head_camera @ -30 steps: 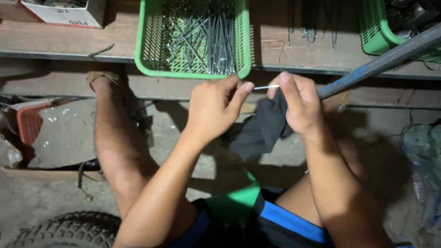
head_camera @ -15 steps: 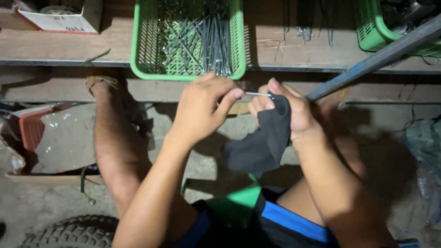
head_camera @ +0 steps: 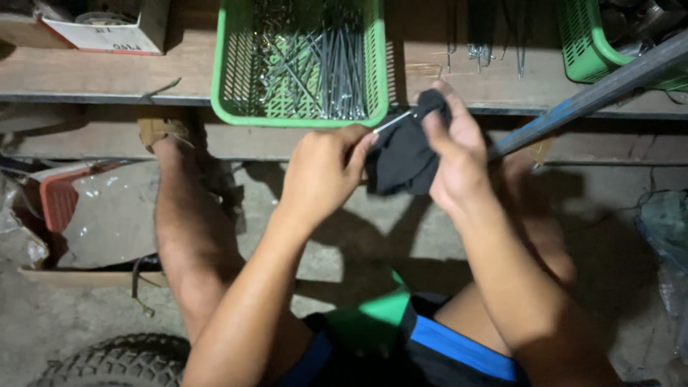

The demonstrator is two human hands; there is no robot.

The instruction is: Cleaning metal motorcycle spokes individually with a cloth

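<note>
Wiping thin bright metal rod (head_camera: 393, 122) with crumpled black cloth (head_camera: 403, 154), just below green plastic basket of long steel rods (head_camera: 228, 79). I read left hand (head_camera: 322, 168) pinching rod's near end, fingers closed. Right hand (head_camera: 455, 154), below basket's right corner, fingers wrapped round cloth and rod's far part. My judgement: cleaning stroke mid-way; next move calls for steady pinch while cloth slides along rod.

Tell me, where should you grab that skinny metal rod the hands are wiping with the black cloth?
Probably by its bare end. The thin metal rod pokes out of the black cloth toward the left hand, which pinches that end from the left. The right hand wraps the cloth around the rest, so only that short shiny tip is free to grip.
</note>
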